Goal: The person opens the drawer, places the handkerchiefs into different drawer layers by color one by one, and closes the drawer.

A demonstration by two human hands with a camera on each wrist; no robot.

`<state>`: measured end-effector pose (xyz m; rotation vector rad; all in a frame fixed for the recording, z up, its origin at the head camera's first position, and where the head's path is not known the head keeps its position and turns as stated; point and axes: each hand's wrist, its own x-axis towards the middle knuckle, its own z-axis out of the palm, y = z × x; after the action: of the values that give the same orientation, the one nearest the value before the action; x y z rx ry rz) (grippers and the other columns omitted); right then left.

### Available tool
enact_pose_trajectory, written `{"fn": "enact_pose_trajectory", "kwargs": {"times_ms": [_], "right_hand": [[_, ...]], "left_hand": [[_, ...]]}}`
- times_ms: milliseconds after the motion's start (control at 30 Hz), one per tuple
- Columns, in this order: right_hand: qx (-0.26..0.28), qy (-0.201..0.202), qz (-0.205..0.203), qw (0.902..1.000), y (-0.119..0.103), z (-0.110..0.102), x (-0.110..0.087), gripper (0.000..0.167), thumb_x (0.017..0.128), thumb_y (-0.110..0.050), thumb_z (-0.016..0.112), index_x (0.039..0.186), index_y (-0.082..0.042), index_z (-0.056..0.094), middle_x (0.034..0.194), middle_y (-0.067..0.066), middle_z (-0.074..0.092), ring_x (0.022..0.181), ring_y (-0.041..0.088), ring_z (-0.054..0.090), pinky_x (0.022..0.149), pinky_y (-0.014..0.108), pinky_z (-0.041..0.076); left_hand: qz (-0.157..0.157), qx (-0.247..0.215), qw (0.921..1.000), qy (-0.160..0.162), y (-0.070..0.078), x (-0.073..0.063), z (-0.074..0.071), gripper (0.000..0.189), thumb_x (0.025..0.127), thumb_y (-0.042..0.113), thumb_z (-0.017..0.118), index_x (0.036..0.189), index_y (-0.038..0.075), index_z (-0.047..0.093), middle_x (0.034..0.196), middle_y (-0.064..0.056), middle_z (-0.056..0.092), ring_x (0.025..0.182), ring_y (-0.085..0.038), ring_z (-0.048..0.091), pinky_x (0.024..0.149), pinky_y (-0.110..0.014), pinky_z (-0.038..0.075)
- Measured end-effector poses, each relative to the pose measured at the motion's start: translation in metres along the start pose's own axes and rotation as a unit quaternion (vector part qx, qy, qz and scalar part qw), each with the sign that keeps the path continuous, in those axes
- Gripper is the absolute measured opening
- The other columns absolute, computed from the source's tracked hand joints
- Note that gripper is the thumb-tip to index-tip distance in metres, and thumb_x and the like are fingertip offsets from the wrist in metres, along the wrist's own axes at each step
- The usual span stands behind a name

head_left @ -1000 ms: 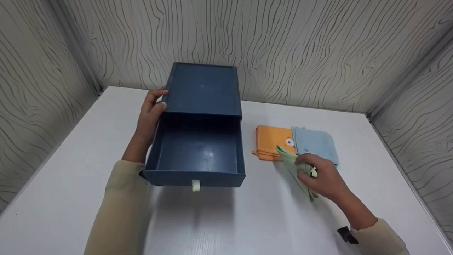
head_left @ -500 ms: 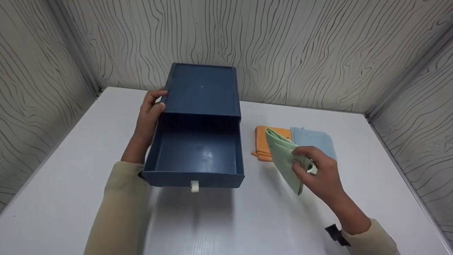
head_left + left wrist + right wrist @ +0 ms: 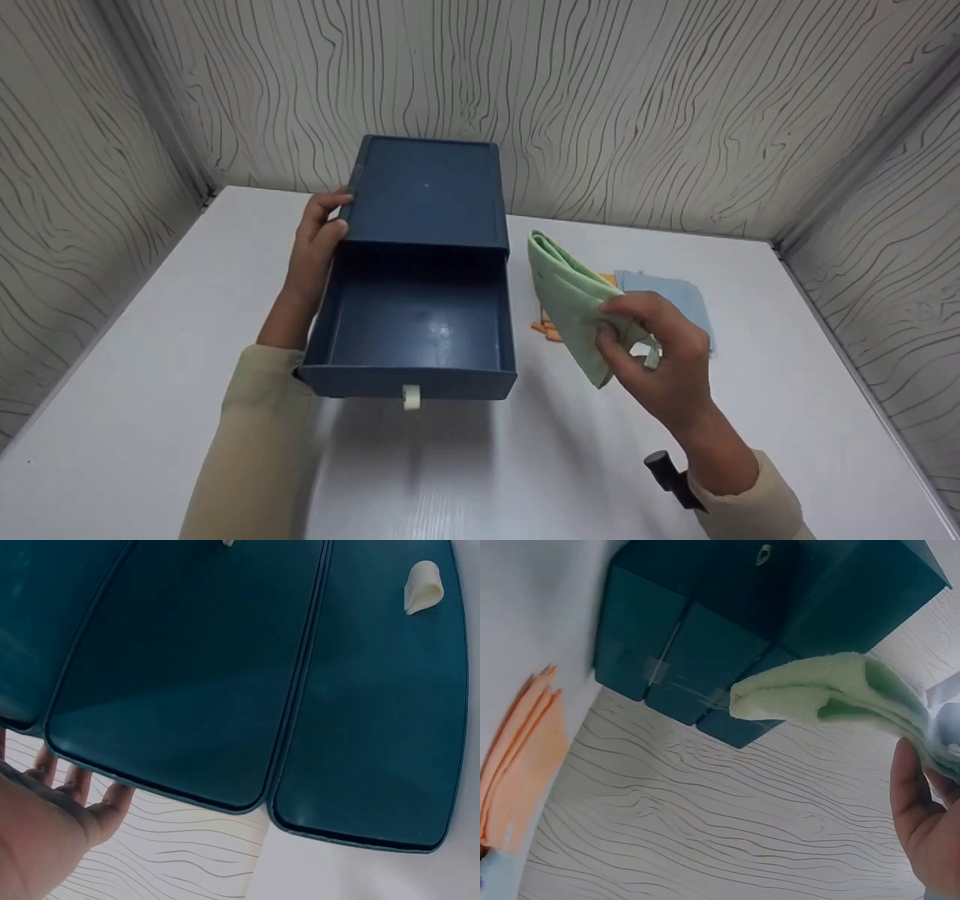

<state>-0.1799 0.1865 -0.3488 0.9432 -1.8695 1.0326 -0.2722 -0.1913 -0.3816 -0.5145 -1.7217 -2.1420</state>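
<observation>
A dark blue drawer cabinet stands on the table with its top drawer pulled out and bare inside. My left hand rests against the cabinet's left side; in the left wrist view its fingers touch the side edge. My right hand pinches a folded light green towel between thumb and fingers, held above the table to the right of the drawer. Behind it, a folded orange towel is mostly hidden, and a folded light blue towel lies beside that one.
The white table ends at wood-patterned walls at the back and sides. A white pull tab sticks out from the drawer front. More closed drawers with tabs show below in the left wrist view.
My right hand has lifted the green towel off the other towels and carried it up and left toward the drawer. My left hand has stayed on the cabinet.
</observation>
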Motion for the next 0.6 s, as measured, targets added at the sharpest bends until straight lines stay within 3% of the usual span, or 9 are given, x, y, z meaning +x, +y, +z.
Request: {"fn": "enact_pose_trajectory", "kwargs": {"times_ms": [167, 333, 600], "right_hand": [[0.027, 0.053, -0.031, 0.9977, -0.014, 0.009, 0.014, 0.012, 0.077, -0.001, 0.063, 0.088, 0.004, 0.065, 0.083, 0.014, 0.066, 0.080, 0.014, 0.060, 0.079, 0.016, 0.049], [0.021, 0.076, -0.064, 0.9948, -0.029, 0.021, 0.026, 0.010, 0.084, -0.008, 0.064, 0.086, 0.002, 0.066, 0.082, 0.015, 0.067, 0.079, 0.017, 0.062, 0.079, 0.016, 0.050], [-0.015, 0.069, -0.148, 0.9865, -0.053, 0.040, 0.036, 0.010, 0.087, -0.006, 0.061, 0.084, -0.004, 0.071, 0.075, 0.011, 0.062, 0.067, 0.018, 0.052, 0.055, 0.021, 0.041]], "left_hand": [[0.002, 0.002, 1.0000, 0.001, -0.001, 0.001, -0.001, 0.030, 0.092, 0.007, 0.040, 0.119, 0.010, 0.052, 0.142, -0.010, 0.038, 0.111, -0.018, 0.054, 0.091, -0.027, 0.045], [-0.004, 0.007, 0.9999, 0.007, 0.000, 0.001, 0.000, 0.031, 0.092, 0.006, 0.040, 0.119, 0.011, 0.053, 0.140, -0.008, 0.039, 0.107, -0.017, 0.054, 0.089, -0.026, 0.046], [-0.001, -0.004, 1.0000, 0.006, -0.002, 0.002, 0.000, 0.031, 0.091, 0.005, 0.039, 0.118, 0.012, 0.053, 0.137, -0.007, 0.040, 0.106, -0.017, 0.054, 0.089, -0.027, 0.046]]}}
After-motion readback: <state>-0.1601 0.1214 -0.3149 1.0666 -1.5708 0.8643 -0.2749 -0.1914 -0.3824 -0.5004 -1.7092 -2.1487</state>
